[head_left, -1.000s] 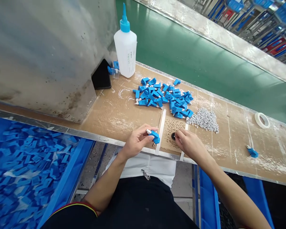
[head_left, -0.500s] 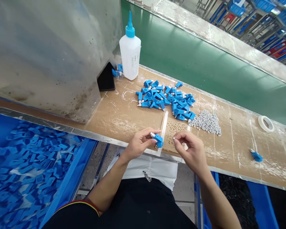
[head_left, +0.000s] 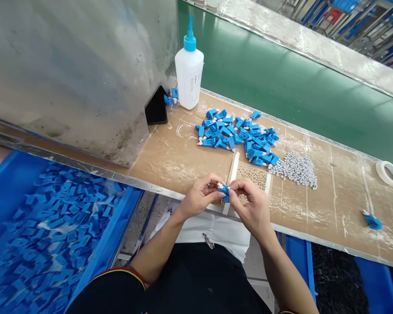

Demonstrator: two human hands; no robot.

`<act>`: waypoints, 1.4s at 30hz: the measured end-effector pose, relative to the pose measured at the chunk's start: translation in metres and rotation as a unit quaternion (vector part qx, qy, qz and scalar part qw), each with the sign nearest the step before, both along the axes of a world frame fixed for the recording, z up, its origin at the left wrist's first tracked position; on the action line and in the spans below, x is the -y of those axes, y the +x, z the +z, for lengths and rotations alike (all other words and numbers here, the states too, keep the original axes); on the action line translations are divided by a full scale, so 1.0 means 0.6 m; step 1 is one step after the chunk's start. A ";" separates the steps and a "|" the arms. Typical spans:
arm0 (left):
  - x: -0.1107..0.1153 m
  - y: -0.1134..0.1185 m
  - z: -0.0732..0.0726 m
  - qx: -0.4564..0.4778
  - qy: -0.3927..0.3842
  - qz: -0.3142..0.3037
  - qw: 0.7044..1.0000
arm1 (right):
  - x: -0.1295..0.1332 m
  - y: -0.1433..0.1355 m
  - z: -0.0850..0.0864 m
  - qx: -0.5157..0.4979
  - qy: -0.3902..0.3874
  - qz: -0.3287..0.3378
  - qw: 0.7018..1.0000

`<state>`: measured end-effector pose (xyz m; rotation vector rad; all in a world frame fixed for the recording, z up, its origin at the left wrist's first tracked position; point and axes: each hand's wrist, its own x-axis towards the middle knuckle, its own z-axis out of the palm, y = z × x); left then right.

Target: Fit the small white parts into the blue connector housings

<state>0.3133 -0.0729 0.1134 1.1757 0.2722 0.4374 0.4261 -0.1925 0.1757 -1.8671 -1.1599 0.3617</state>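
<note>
Over the front edge of the bench, my left hand (head_left: 199, 197) pinches a small blue plastic part (head_left: 225, 197) with a white piece at its end. The thumb and fingertips of my right hand (head_left: 253, 208) meet the same part from the other side. A tiny whitish piece shows at those right fingertips, partly hidden by them. Beyond my hands lies a pile of similar blue parts (head_left: 220, 131), many with white ends. To its right is a heap of small grey-white pieces (head_left: 296, 169). A perforated cardboard patch (head_left: 251, 176) lies just past my right hand.
A white squeeze bottle (head_left: 189, 78) with a blue nozzle stands at the back, beside a black phone-like slab (head_left: 157, 109) and a metal panel (head_left: 85, 78). Right are a tape roll (head_left: 389, 173) and a lone blue part (head_left: 372, 220). A blue bin (head_left: 100, 248) of parts sits lower left.
My right hand has moved left and brought its tiny piece up to the blue part in my left hand. The view has shifted slightly, so the bench appears further right.
</note>
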 end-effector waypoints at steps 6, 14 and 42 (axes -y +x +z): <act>0.000 0.001 0.003 0.008 -0.008 -0.004 1.000 | 0.001 -0.002 0.000 0.012 -0.009 0.006 1.000; 0.001 0.000 -0.006 0.010 0.075 0.028 0.997 | 0.005 0.002 0.014 0.085 -0.086 0.049 0.991; 0.074 0.050 0.064 -0.105 0.128 0.071 0.984 | 0.039 -0.015 -0.032 0.116 0.069 -0.122 0.983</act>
